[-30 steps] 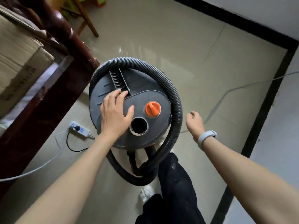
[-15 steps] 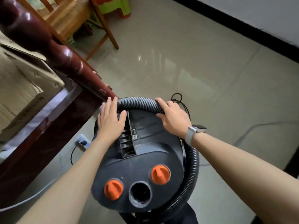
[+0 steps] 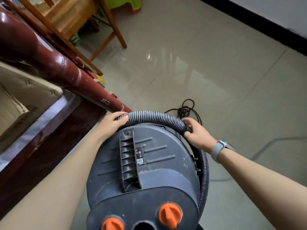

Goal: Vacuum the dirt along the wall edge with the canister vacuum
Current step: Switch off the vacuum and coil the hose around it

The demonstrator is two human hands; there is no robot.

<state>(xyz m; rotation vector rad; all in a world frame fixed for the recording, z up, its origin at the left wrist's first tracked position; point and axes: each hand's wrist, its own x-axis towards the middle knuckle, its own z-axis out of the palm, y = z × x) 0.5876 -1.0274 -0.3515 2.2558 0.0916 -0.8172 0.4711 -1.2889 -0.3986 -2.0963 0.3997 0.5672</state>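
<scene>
A head-worn view looks down at a dark grey canister vacuum (image 3: 149, 171) that fills the lower centre of the frame, its dusty top facing the camera. A ribbed vent slot runs down its middle, and two orange knobs (image 3: 169, 214) sit near the bottom edge on either side of a round opening.

A black corrugated hose (image 3: 152, 117) arcs over the far rim of the canister and runs down its right side. Both hands hold this hose — the left hand (image 3: 111, 124) at centre left, fingers curled over the top of the hose where it begins its arc, and the right hand (image 3: 197, 135) at centre right, thumb and fingers wrapped round the hose where it bends downward. A pale grey watch (image 3: 219, 150) is on the right wrist. Both forearms reach in from the bottom corners.

Just beyond the hose, a tangled black power cord (image 3: 186, 110) lies on the pale tiled floor (image 3: 216, 72). A dark red wooden post (image 3: 49, 60) slants across the upper left, with a wooden chair (image 3: 69, 22) behind it. A black baseboard (image 3: 257, 22) edges the wall at upper right — well apart from the vacuum.
</scene>
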